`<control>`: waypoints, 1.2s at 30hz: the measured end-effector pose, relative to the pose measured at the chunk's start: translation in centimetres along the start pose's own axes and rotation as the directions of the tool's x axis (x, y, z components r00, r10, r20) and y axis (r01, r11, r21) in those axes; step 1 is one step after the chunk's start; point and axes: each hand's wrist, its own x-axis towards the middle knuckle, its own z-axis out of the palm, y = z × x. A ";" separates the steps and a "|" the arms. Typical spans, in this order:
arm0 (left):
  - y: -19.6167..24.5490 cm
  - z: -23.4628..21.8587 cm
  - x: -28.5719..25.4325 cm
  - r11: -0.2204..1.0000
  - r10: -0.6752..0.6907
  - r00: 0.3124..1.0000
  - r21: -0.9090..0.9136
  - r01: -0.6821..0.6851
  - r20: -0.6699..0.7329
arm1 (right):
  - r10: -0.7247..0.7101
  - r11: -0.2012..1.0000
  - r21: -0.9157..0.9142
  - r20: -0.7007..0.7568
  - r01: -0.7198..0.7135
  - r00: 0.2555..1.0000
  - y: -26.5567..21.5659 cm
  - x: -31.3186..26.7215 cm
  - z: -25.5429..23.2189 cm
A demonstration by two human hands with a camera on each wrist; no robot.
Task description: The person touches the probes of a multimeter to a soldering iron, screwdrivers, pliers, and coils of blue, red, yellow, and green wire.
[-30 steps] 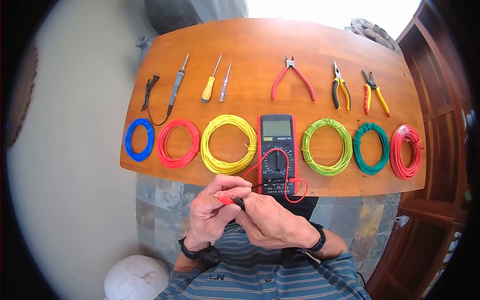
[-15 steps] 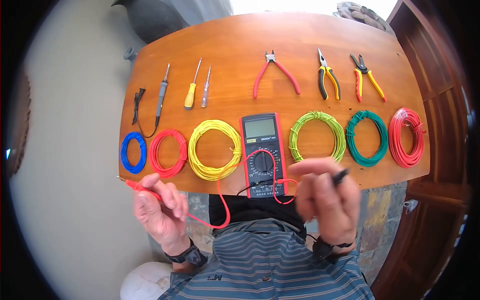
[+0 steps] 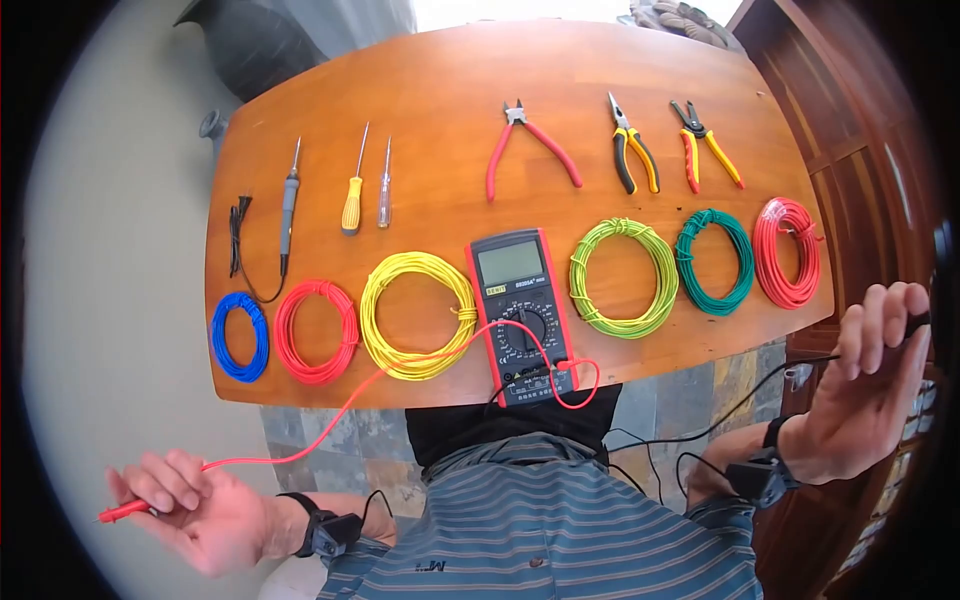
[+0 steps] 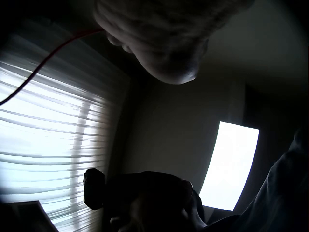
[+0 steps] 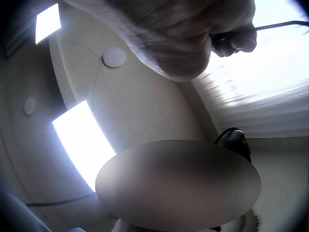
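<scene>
My left hand point(image 3: 215, 520) is held out low at the far left, its fingers curled round a red test probe point(image 3: 122, 511). From it a red lead point(image 3: 335, 425) stretches over the yellow wire coil to the multimeter point(image 3: 522, 325) at the table's front edge. My right hand point(image 3: 862, 400), raised at the far right, grips the black test probe point(image 3: 916, 323); most of it is hidden by the fingers. A black lead point(image 3: 745, 412) sags from there back toward my body. In the right wrist view that hand point(image 5: 193, 34) shows from below with the lead leaving it.
On the wooden table point(image 3: 440, 110), blue point(image 3: 240, 337), red point(image 3: 316, 332), yellow point(image 3: 418, 316), yellow-green point(image 3: 622, 278) and dark green point(image 3: 714, 262) wire coils flank the meter, with another red coil point(image 3: 788, 252) rightmost. Behind them lie a soldering iron point(image 3: 289, 215), screwdrivers and pliers. A wooden cabinet point(image 3: 880, 230) stands right.
My hands were together before the meter, with both probes between them. They have parted widely, left hand with the red probe, right with the black, drawing both leads out. The view has shifted slightly.
</scene>
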 end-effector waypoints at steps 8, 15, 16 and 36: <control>2.7 -1.0 4.6 0.947 0.290 0.952 -0.169 -0.272 0.092 | -0.286 0.935 -0.253 -0.118 0.250 0.951 -2.4 2.3 3.0; 4.0 4.4 3.8 0.861 0.507 0.849 0.127 -0.492 -0.147 | -0.137 0.934 -0.293 0.231 0.203 0.963 -6.6 3.6 -3.0; 3.5 5.1 3.4 0.873 0.468 0.868 0.240 -0.425 -0.164 | -0.118 0.968 -0.198 0.175 0.153 0.977 -5.6 2.9 -3.3; 0.3 4.4 3.0 0.942 0.166 0.910 -0.335 -0.033 0.379 | 0.585 0.570 -0.805 0.540 0.166 0.605 11.7 -8.6 6.6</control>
